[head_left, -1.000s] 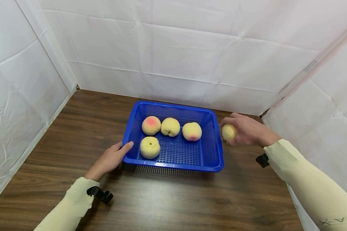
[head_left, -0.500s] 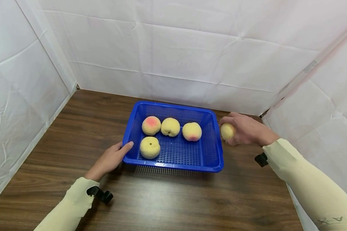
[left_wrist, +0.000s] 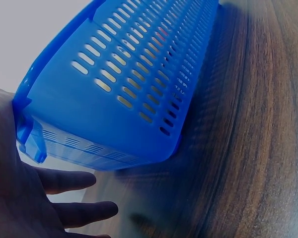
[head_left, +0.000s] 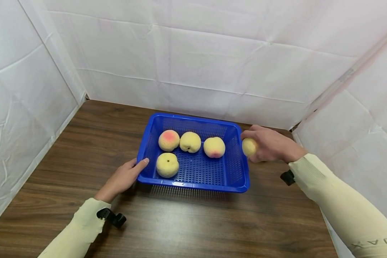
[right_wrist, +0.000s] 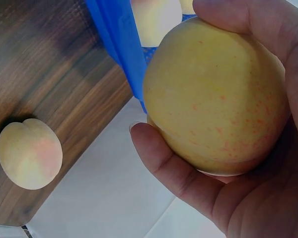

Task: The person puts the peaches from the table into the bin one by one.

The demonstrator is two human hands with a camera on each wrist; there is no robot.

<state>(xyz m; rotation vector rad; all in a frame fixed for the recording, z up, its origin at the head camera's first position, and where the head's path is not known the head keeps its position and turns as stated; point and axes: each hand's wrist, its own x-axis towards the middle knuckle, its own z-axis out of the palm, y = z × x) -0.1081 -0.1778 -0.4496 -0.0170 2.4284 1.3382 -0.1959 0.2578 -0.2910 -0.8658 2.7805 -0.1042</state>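
Observation:
In the head view, a blue plastic basket (head_left: pixel 142 143) stands on the table with several yellow peaches (head_left: pixel 167 165) inside, some blushed red. My left hand (head_left: pixel 124 177) holds its left rim, thumb over the edge. The left wrist view shows the other fingers (left_wrist: pixel 84 213) stretched out beside the slotted wall. My right hand (head_left: pixel 269 143) grips another yellow peach (head_left: pixel 249 147) just at the basket's right rim. Close up in the right wrist view, fingers and thumb wrap this peach (right_wrist: pixel 213 99), which has orange specks; its far side is hidden.
One more peach (right_wrist: pixel 30 154) lies on the wooden table outside the basket in the right wrist view; the head view does not show it. White sheeting (head_left: pixel 196 61) walls off the back and both sides of the table (head_left: pixel 180 222).
My right hand has moved a little left with its peach, coming up to the basket's right rim. My left hand and the basket have stayed in place.

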